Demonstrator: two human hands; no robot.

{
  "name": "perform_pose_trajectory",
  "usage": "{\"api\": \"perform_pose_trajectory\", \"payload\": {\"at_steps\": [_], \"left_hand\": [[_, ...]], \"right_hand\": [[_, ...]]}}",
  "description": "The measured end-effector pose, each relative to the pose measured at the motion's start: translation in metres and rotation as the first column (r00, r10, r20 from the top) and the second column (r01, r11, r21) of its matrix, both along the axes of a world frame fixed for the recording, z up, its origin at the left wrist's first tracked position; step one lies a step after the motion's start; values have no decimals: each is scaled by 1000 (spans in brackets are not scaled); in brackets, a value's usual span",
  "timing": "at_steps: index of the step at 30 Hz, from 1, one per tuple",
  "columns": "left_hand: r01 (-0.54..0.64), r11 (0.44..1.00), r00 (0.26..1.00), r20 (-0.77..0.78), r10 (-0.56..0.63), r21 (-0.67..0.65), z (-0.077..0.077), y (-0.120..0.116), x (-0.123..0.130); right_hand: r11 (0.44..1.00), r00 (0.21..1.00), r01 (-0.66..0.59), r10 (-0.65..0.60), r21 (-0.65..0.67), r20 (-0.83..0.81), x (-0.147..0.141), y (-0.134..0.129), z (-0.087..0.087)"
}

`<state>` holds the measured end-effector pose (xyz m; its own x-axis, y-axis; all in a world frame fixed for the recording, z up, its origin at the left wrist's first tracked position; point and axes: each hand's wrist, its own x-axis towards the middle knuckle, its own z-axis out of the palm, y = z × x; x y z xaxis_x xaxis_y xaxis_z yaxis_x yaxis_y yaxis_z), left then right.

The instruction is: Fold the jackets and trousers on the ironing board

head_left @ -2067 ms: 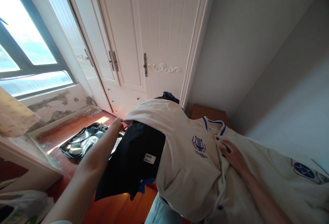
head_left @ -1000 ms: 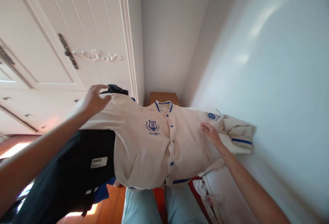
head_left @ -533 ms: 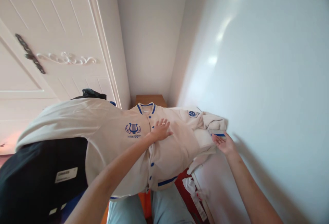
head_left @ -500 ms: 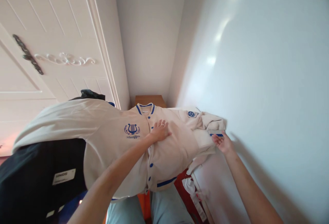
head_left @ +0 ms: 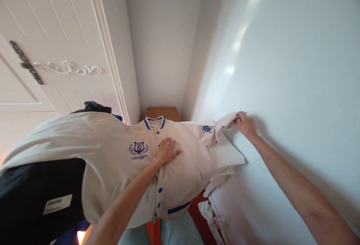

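The left hand (head_left: 168, 150) lay flat and open on the cream jacket with blue buttons (head_left: 194, 155). The right hand (head_left: 245, 124) pinched its sleeve end.

This looks like a room in a home. A white panelled wardrobe (head_left: 60, 20) with carved scrollwork (head_left: 69, 67) stands at left, beside plain walls.

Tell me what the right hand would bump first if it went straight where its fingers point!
The right hand would meet the cream cloth jacket sleeve first; its fingertips pinch it. Past that, maybe the smooth pale wall, but depth is unclear.
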<state>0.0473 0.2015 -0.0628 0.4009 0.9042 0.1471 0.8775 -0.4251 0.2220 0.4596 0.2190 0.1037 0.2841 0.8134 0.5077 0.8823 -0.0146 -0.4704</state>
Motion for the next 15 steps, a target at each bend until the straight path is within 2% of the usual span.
{"api": "perform_pose_trajectory", "payload": {"at_steps": [2, 4, 6, 7, 9, 11, 13, 15], "left_hand": [[-2, 1000, 1000, -5, 2, 3, -1, 1, 0], [-13, 1000, 1000, -11, 13, 7, -1, 0, 0], [-24, 1000, 1000, -13, 24, 16, -2, 0, 0], [-28, 999, 1000, -12, 28, 20, -2, 0, 0], [-31, 999, 1000, -4, 31, 28, -4, -1, 0], [-32, 999, 999, 8, 32, 43, -5, 0, 1], [-34, 998, 999, 15, 33, 56, -5, 0, 1], [-37, 998, 999, 9, 37, 54, -4, -1, 1]], "right_hand": [[988, 946, 60, -102, 144, 307, 12, 9, 56], [968, 854, 118, -212, 220, 476, 27, 18, 105], [974, 752, 132, -219, 183, 622, 44, 25, 139], [984, 709, 128, -179, 126, 682, 51, 28, 150], [991, 653, 126, -49, -44, 756, 62, 33, 160], [968, 647, 160, 46, -195, 761, 66, 36, 158], [949, 655, 179, 81, -258, 751, 63, 36, 149], [954, 653, 144, 107, -262, 750, 53, 34, 136]]}}
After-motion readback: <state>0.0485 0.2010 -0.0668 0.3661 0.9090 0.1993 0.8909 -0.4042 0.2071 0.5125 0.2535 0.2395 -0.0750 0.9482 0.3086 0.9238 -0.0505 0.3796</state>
